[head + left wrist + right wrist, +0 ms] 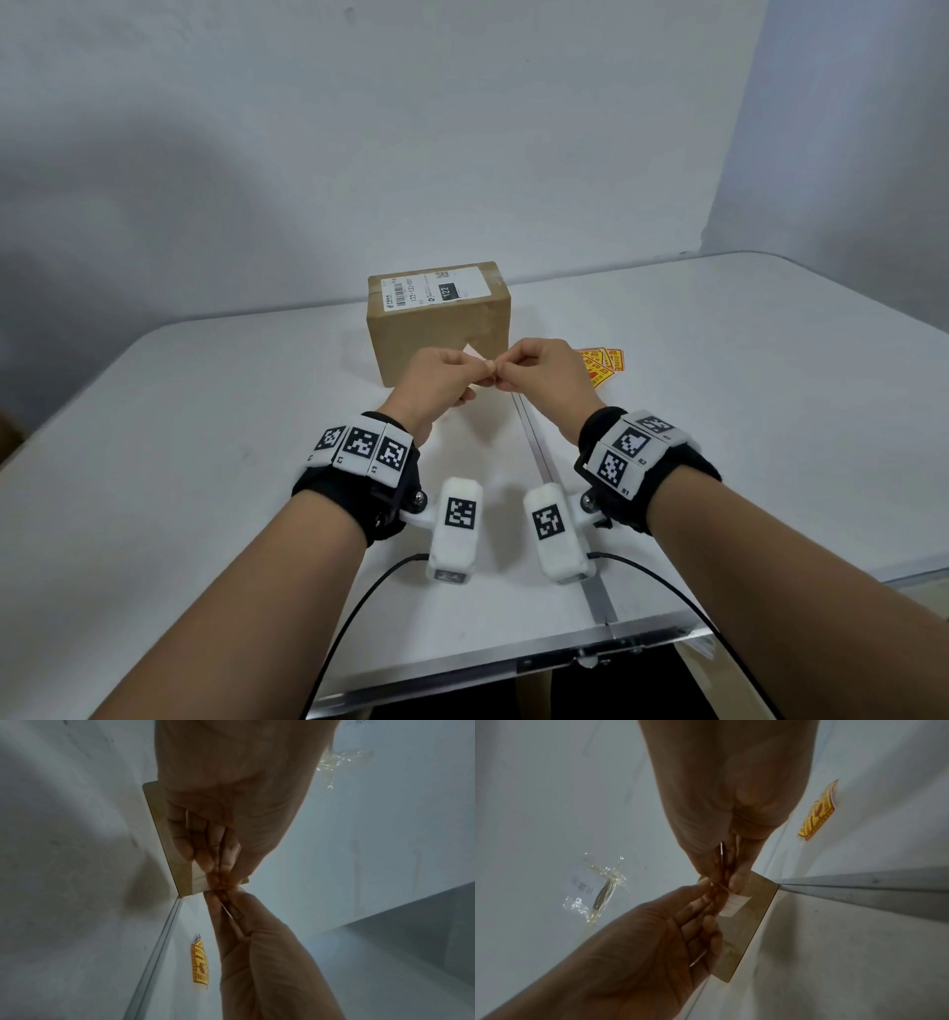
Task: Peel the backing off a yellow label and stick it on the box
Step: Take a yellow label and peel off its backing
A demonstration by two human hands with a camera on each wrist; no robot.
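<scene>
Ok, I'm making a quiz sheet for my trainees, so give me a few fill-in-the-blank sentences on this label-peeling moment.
1. The left hand and right hand pinch one label in front of the cardboard ____.
2. The spare labels on the table are coloured ____.
3. Those spare labels lie beside the person's ____ hand.
4. The white shipping label is stuck on the box's ____ face.

Missing words: box; yellow; right; top

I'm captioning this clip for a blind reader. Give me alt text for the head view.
Left hand and right hand pinch a small label together above a white table, before a cardboard box. Spare yellow labels lie to its right.
</scene>
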